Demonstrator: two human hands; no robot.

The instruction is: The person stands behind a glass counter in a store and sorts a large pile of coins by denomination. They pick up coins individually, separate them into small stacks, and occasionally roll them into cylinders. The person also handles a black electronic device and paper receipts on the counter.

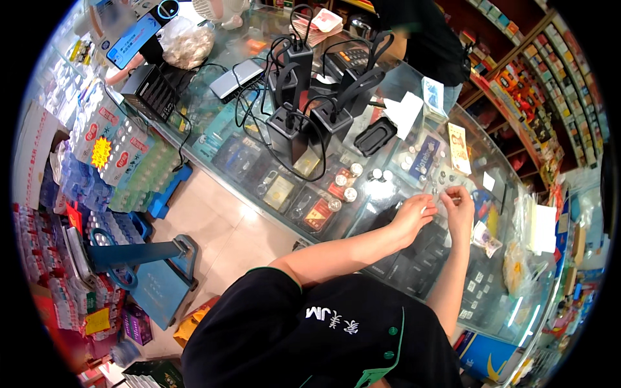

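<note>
Both my hands hover close together over the glass counter (369,223). My left hand (413,220) has its fingers curled in, with a small whitish bit at the fingertips that is too small to name. Just to its right, my right hand (459,205) is bent at the fingers, thumb and fingertips pressed together; what they hold, if anything, cannot be made out. Beyond the hands lie several coins (447,176), a yellowish banknote (459,150) and a dark blue card (427,157). A small crumpled packet (485,239) sits beside my right wrist.
Black power-bank stations (288,132) with tangled cables stand on the counter to the left. A black tray (375,137), white paper (404,115) and a banknote stack (434,98) lie farther off. A person in dark clothes (427,45) stands across. A blue platform scale (158,278) is on the floor.
</note>
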